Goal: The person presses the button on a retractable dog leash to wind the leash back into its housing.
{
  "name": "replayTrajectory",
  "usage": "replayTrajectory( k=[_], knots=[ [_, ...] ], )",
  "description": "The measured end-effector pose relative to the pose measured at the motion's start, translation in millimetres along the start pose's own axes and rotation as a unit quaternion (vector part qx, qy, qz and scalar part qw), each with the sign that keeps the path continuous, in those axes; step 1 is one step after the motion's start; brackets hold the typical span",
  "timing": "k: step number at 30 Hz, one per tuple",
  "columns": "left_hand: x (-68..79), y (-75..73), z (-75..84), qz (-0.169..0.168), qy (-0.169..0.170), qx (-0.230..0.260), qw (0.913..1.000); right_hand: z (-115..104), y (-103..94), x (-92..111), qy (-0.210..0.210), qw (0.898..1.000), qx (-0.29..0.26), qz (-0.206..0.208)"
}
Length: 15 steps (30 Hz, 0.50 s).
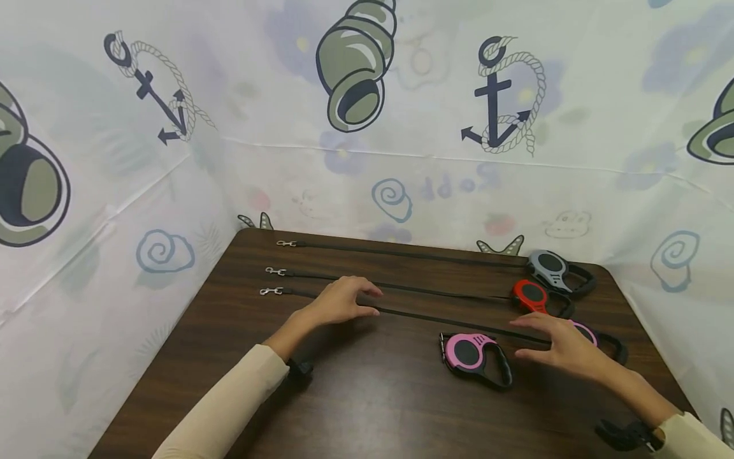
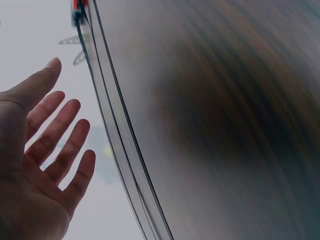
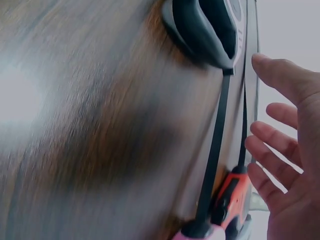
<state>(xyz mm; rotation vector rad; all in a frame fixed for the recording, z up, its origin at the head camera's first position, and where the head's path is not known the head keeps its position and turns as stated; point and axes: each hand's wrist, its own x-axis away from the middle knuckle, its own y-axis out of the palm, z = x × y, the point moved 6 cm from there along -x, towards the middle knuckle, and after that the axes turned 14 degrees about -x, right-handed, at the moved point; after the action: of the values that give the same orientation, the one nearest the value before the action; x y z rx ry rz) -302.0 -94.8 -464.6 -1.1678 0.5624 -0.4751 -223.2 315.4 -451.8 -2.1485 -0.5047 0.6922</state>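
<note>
My left hand [image 1: 343, 299] hovers over the black strap [image 1: 436, 317] of the nearest drawn-out leash, thumb and fingers apart with nothing between them. My right hand [image 1: 564, 344], fingers spread and holding nothing, partly hides that leash's pink case [image 1: 586, 331]. A second pink retractable leash [image 1: 467, 352] lies just left of the right hand, its strap wound in and its clip at the case. In the right wrist view its black handle [image 3: 197, 47] appears near the thumb. Behind the right fingers lies a red retractable leash [image 1: 530, 293], its strap drawn out leftward.
A grey retractable leash [image 1: 548, 262] lies at the table's back right, strap stretched left. Metal snap hooks [image 1: 271, 291] end the straps at the left. Patterned cloth [image 1: 424, 185] rises behind the dark wooden table [image 1: 367, 395] and along both sides.
</note>
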Motion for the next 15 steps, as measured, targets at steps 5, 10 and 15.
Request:
replayTrajectory(
  k=[5, 10, 15],
  knots=[
    [16.4, -13.5, -19.1, 0.005, -0.009, -0.008, 0.9999, 3, -11.7, 10, -0.001, 1.000, 0.028, 0.006],
    [30.3, -26.0, -37.9, 0.013, -0.030, -0.005, 0.9995, 9, -26.1, 17, 0.003, 0.999, 0.030, 0.017],
    [37.9, -33.3, -54.4, 0.023, -0.048, -0.013, 0.9985, 15, -39.2, 24, -0.001, 0.999, 0.038, 0.028]
  ],
)
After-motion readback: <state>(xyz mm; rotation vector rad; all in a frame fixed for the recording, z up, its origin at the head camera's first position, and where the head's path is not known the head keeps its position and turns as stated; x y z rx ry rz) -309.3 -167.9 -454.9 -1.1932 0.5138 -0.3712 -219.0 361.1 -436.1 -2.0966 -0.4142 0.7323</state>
